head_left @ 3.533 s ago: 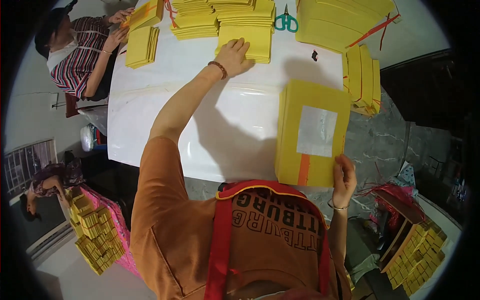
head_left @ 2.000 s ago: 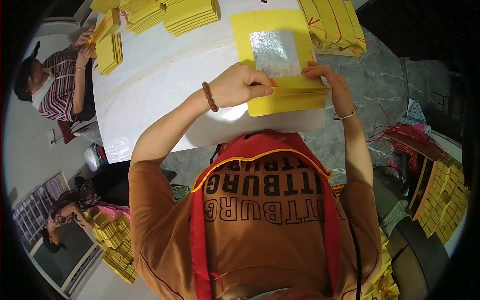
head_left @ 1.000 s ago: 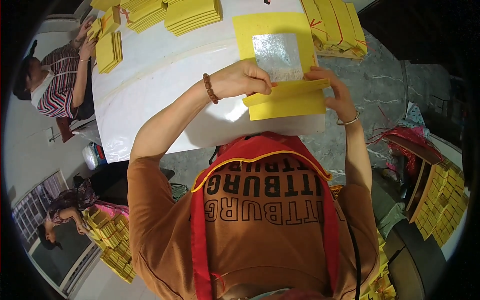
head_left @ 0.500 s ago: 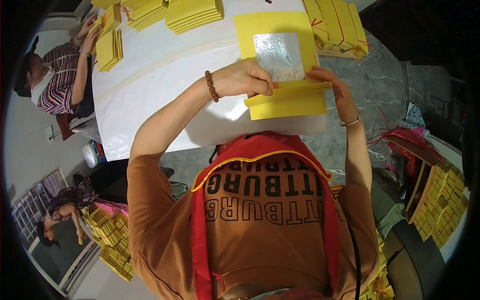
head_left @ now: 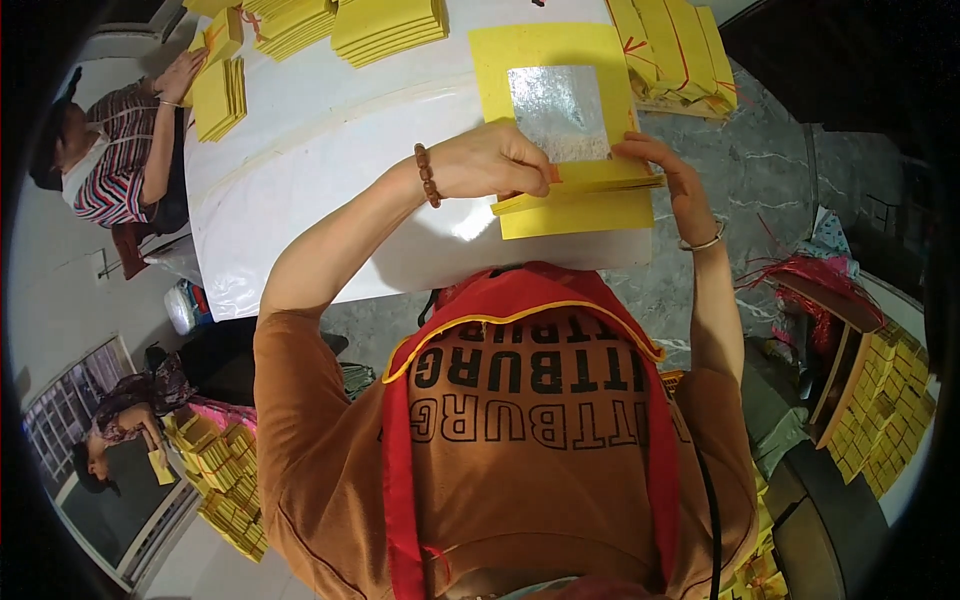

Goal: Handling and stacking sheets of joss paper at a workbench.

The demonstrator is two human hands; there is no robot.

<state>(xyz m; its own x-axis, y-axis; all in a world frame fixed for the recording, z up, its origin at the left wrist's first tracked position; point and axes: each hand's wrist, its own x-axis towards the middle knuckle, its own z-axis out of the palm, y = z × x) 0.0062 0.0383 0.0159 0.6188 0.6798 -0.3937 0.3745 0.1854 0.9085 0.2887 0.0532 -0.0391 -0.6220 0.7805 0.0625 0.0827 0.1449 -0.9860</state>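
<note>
A yellow paper stack [head_left: 490, 60] with a silver foil rectangle [head_left: 555, 105] on its top sheet lies in front of me on the white-covered table. A narrow folded band of the yellow paper is raised across its near part, its layered edge showing. My left hand [head_left: 495, 163] is closed in a pinch on the left part of this band, beside a small orange-red patch. At the other end, my right hand [head_left: 680, 185] curves round the band, its index finger reaching onto the stack's right edge. Its thumb is hidden.
Bundles of yellow paper [head_left: 385, 30] stand along the table's far side. More tied bundles [head_left: 675, 50] sit at the far right. A person in a striped top [head_left: 115, 170] handles yellow paper at the left. Another person [head_left: 130, 420] stands by stacked yellow bundles [head_left: 215, 470].
My left hand has shifted very slightly right, and the band's layered edge shows more. The far-left person's hands have come together on the bundle. The lower-left person now holds yellow paper more broadly in view.
</note>
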